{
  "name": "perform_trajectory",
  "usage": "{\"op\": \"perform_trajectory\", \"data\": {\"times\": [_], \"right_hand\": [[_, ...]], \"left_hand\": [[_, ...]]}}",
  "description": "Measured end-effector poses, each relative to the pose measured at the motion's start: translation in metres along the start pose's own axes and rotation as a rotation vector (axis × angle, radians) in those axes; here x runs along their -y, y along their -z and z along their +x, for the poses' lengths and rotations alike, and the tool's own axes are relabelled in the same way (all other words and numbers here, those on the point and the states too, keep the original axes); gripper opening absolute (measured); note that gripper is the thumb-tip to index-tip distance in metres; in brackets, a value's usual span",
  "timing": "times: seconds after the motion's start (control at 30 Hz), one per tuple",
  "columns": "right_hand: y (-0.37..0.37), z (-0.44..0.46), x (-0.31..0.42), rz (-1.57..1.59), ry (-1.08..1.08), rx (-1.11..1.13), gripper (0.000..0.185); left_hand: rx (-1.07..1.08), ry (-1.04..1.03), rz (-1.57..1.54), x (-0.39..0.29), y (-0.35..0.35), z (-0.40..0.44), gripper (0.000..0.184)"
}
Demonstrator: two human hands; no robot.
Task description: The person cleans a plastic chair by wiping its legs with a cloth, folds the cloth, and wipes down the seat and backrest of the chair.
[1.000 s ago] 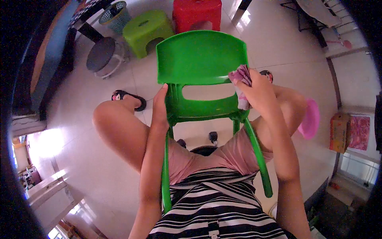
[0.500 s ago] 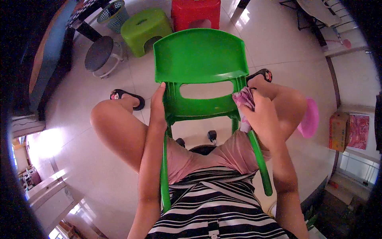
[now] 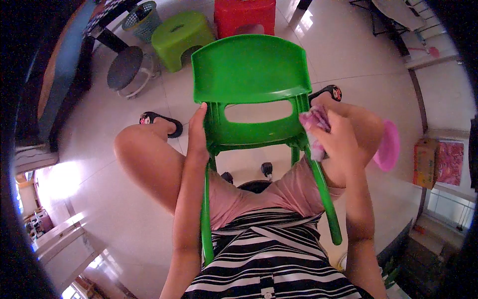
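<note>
A small green plastic chair [image 3: 249, 67] lies between my knees, its legs pointing back toward my lap. It has a broad panel at the far end and a wide slot nearer me. My left hand [image 3: 197, 129] grips the chair's left edge beside the slot, thumb on top and the other fingers hidden. In my right hand [image 3: 341, 139] is a crumpled pink and white cloth [image 3: 314, 122], bunched in the fingers at the chair's right side, near the top of a leg.
Beyond the chair stand a light green stool [image 3: 181, 37], a red stool [image 3: 244, 17] and a teal basket [image 3: 143, 22]. A round dark stool [image 3: 125, 67] is at the left. A pink plastic item [image 3: 387, 146] and a cardboard box [image 3: 424, 162] sit to the right.
My right hand and the cloth have shifted right, from beside the slot to the chair's outer right side. My left hand and the chair have barely moved.
</note>
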State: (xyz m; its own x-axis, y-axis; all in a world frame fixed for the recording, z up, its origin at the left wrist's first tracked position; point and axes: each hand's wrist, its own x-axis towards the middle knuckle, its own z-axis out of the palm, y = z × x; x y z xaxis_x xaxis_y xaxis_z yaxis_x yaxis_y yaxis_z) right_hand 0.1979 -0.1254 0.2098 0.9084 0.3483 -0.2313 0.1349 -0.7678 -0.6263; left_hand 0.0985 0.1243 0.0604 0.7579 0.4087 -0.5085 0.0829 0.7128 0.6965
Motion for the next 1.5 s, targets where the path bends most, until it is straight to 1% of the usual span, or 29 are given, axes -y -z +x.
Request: {"op": "perform_trajectory", "data": {"times": [0.1,0.13,0.23,0.37,0.43,0.5,0.57,0.63,0.73,0.83,0.93,1.03,1.07,1.13,1.23,1.33,1.43,1.5], "right_hand": [[0.016,0.015,0.005,-0.379,0.13,-0.084,0.032],[0.012,0.024,-0.005,-0.163,-0.027,-0.028,0.032],[0.006,0.042,-0.017,0.004,0.084,-0.001,0.042],[-0.003,0.051,-0.012,-0.076,0.053,0.001,0.045],[-0.007,0.053,-0.011,-0.103,0.049,-0.006,0.045],[-0.015,0.061,-0.024,-0.156,0.046,-0.065,0.03],[-0.016,0.063,-0.032,-0.116,0.006,-0.059,0.023],[-0.01,0.055,-0.019,0.019,-0.068,0.016,0.024],[-0.012,0.053,-0.028,0.141,-0.003,0.027,0.025],[-0.013,0.045,-0.031,-0.035,0.035,-0.017,0.026],[-0.015,0.036,-0.033,0.021,-0.057,0.014,0.026],[-0.018,0.026,-0.041,-0.088,-0.031,-0.021,0.028],[-0.017,0.02,-0.04,-0.087,-0.025,0.0,0.028],[-0.013,0.008,-0.023,-0.085,-0.014,0.044,0.029],[-0.016,-0.005,-0.011,-0.204,0.022,-0.009,0.029],[-0.021,-0.002,-0.021,-0.022,-0.064,0.02,0.029],[-0.01,-0.005,-0.01,0.102,-0.037,0.037,0.027],[0.003,-0.004,0.002,0.101,-0.081,0.086,0.027]], "left_hand": [[-0.011,0.012,0.0,0.0,-0.001,-0.001,0.029],[-0.003,0.017,-0.001,-0.001,-0.001,-0.002,0.03],[-0.003,0.009,0.017,0.005,0.007,0.008,0.033],[-0.001,-0.008,0.046,0.01,0.012,0.014,0.035],[-0.005,0.009,0.012,0.004,0.004,0.005,0.031],[-0.015,0.019,-0.002,0.002,0.001,0.001,0.03],[-0.028,0.023,0.003,0.001,0.001,0.002,0.03],[-0.017,0.025,0.0,0.001,0.0,0.001,0.03],[-0.026,0.039,-0.007,-0.001,-0.003,0.0,0.03],[-0.024,0.031,-0.029,-0.001,-0.003,-0.002,0.03],[-0.017,0.006,-0.031,0.0,-0.002,-0.003,0.03],[-0.005,-0.01,-0.01,-0.001,-0.001,-0.003,0.03],[0.001,-0.013,-0.002,-0.002,-0.001,-0.003,0.03],[-0.039,-0.011,0.023,-0.003,-0.003,-0.005,0.03],[-0.044,-0.005,0.048,-0.01,-0.011,-0.012,0.031],[-0.027,-0.01,0.062,-0.01,-0.011,-0.011,0.031],[-0.038,0.012,0.042,-0.007,-0.008,-0.009,0.031],[-0.039,0.008,0.03,-0.007,-0.007,-0.008,0.031]]}}
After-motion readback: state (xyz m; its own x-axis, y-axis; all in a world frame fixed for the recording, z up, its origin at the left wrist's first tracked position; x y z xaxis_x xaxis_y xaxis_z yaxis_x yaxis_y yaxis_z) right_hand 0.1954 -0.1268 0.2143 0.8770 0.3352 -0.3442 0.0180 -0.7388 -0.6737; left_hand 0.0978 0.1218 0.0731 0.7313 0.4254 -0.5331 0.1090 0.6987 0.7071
